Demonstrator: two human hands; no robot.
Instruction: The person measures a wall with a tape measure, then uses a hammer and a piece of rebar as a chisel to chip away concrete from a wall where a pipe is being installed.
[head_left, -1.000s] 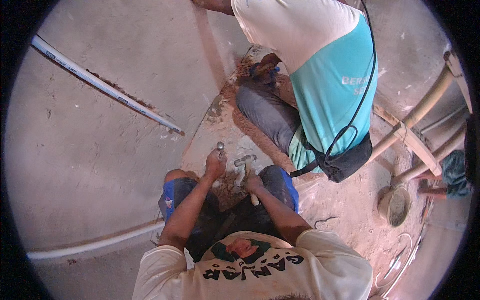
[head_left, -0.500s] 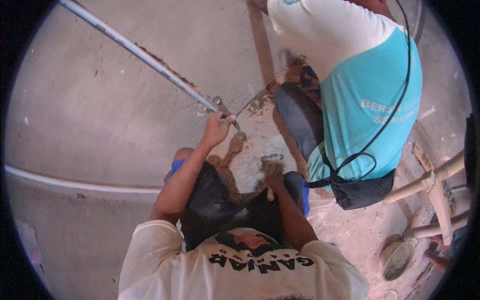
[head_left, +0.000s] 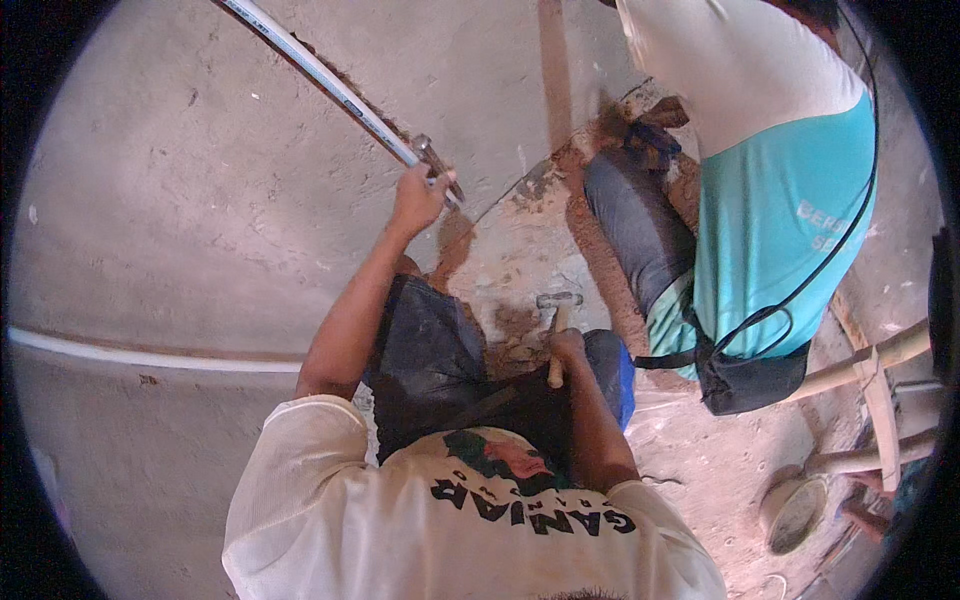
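Note:
My left hand (head_left: 416, 200) is closed around a metal chisel (head_left: 428, 155), its struck end pointing up and away from me. The chisel rests at the lower end of a pale pipe (head_left: 320, 75) fixed along the grey wall. Whether my fingers touch the pipe too, I cannot tell. Low between my knees, my right hand (head_left: 567, 346) grips a hammer (head_left: 560, 316) by its wooden handle, steel head upward. The hammer is well apart from the chisel.
Close on my right a person in a white and turquoise shirt (head_left: 780, 170) crouches, a black pouch (head_left: 752, 380) at the waist. Another pale pipe (head_left: 160, 356) runs along the left. Wooden poles (head_left: 875, 362) and a bucket (head_left: 795, 512) stand at lower right. Broken rubble (head_left: 510, 260) lies ahead.
The hammer, blurred before, now shows sharply between my knees. My left hand and chisel sit a little higher in view. The neighbouring person appears farther right as the view has shifted.

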